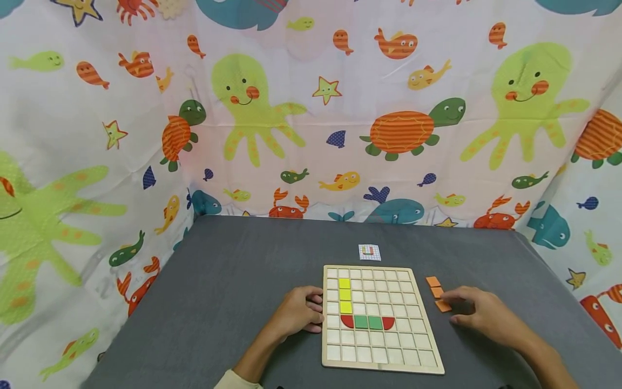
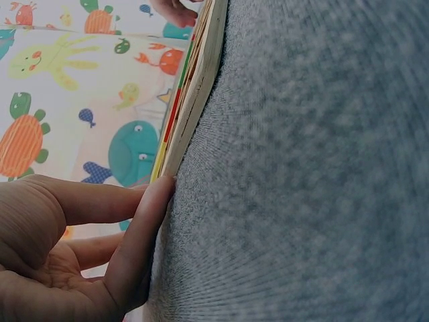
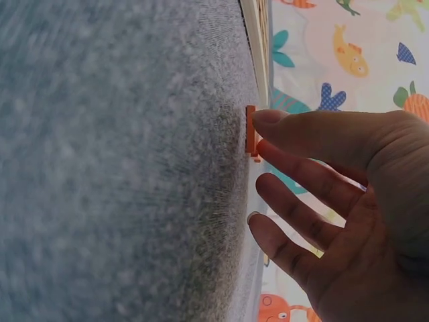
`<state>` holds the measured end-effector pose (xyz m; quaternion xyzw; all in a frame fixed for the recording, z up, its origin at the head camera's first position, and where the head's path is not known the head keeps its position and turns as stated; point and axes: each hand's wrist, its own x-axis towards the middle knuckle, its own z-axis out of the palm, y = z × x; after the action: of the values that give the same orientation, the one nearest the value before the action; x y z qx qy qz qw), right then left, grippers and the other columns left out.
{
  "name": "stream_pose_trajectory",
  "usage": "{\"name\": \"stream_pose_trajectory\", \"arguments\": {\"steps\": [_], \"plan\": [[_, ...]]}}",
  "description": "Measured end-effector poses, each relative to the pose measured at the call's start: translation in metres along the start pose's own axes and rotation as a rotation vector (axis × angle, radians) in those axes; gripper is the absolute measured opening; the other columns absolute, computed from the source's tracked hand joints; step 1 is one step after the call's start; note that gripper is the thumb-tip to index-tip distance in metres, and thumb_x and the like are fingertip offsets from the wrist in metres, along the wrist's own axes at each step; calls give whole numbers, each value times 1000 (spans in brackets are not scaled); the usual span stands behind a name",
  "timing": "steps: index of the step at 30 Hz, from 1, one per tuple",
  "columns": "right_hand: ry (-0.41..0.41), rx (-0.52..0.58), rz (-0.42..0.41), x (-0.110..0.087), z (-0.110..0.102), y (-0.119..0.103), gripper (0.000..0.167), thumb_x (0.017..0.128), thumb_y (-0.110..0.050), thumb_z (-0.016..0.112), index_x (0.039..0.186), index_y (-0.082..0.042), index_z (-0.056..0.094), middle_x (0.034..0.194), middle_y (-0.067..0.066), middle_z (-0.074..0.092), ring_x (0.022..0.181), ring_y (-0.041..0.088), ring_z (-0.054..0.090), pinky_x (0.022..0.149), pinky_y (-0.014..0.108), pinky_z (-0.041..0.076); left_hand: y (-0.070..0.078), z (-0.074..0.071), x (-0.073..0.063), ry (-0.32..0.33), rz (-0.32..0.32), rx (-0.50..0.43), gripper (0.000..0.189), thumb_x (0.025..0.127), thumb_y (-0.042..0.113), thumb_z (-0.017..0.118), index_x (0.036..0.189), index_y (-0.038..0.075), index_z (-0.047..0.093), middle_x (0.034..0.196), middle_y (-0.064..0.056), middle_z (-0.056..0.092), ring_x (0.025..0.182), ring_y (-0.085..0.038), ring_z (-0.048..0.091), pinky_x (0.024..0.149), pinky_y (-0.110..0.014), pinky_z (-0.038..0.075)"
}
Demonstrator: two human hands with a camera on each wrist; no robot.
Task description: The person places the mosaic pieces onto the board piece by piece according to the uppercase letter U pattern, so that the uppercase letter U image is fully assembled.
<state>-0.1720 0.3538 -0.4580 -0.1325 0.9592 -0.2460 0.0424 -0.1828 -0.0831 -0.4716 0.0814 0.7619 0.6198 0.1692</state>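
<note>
A wooden grid board [image 1: 350,365] lies on the grey table. In its cells sit several tiles: a column of yellow squares [image 1: 345,294], two green squares [image 1: 367,322] and two red quarter-rounds [image 1: 389,323]. My left hand [image 1: 300,312] rests at the board's left edge with loosely bent fingers; the left wrist view shows its fingertips [image 2: 164,188] against the board's side. To the board's right lie orange square tiles [image 1: 433,281]. Over them is my right hand [image 1: 481,313], its index fingertip at the tiles and its thumb apart from them. In the right wrist view the thumb overlaps an orange tile [image 3: 251,131].
Behind the board lies a small white card [image 1: 369,252] with a coloured grid pattern. The grey table [image 1: 243,270] is enclosed at the back and sides by a white curtain [image 1: 316,140] printed with sea animals.
</note>
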Motion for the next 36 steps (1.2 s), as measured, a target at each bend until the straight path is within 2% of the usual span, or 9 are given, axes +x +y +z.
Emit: {"name": "stream_pose_trajectory", "arguments": {"steps": [9, 13, 16, 20, 24, 31, 36], "plan": [[-11, 1, 26, -1, 0, 0, 42, 83, -19, 88, 123, -16, 77, 120, 2, 74, 112, 30, 65, 84, 42, 59, 1, 1, 0, -6, 4, 5, 63, 81, -15, 74, 141, -9, 58, 117, -19, 61, 92, -21, 65, 63, -38, 68], [-20, 3, 46, 1, 1, -1, 41, 83, -19, 88, 122, -15, 77, 122, 6, 74, 116, 35, 64, 92, 60, 58, 1, 2, 0, 0, 1, 3, 63, 80, -15, 74, 141, -10, 58, 118, -19, 61, 94, -22, 65, 63, -38, 68], [-11, -9, 39, 1, 2, -2, 39, 83, -20, 88, 120, -17, 78, 121, 4, 74, 116, 35, 65, 96, 64, 55, 2, 2, 0, 2, -1, 4, 63, 80, -15, 74, 141, -9, 58, 118, -18, 61, 94, -22, 65, 63, -37, 68], [-3, -23, 22, 2, 3, -2, 37, 83, -22, 89, 118, -17, 79, 113, -3, 74, 106, 23, 66, 90, 51, 58, 2, 1, 0, 0, -3, 4, 63, 80, -15, 75, 141, -9, 58, 117, -17, 61, 94, -21, 65, 63, -37, 68], [-10, -31, 20, 3, 3, -1, 34, 82, -22, 89, 114, -19, 80, 105, -8, 71, 96, 13, 61, 79, 34, 55, 2, 1, 0, -2, -3, -1, 64, 81, -15, 75, 142, -9, 58, 118, -17, 61, 94, -21, 65, 64, -37, 68], [-20, -55, 2, 3, 3, 0, 28, 83, -24, 88, 110, -19, 81, 103, -9, 68, 94, 12, 57, 77, 31, 52, 1, 1, 0, -2, -2, -2, 63, 81, -15, 74, 142, -9, 58, 118, -17, 61, 95, -22, 65, 64, -37, 68], [-13, -48, -19, 2, 3, 1, 24, 83, -22, 88, 106, -20, 82, 96, -10, 65, 86, 6, 53, 69, 25, 46, 1, 1, 0, -3, 0, -5, 63, 81, -15, 75, 142, -9, 58, 118, -17, 61, 95, -22, 65, 64, -37, 68]]}}
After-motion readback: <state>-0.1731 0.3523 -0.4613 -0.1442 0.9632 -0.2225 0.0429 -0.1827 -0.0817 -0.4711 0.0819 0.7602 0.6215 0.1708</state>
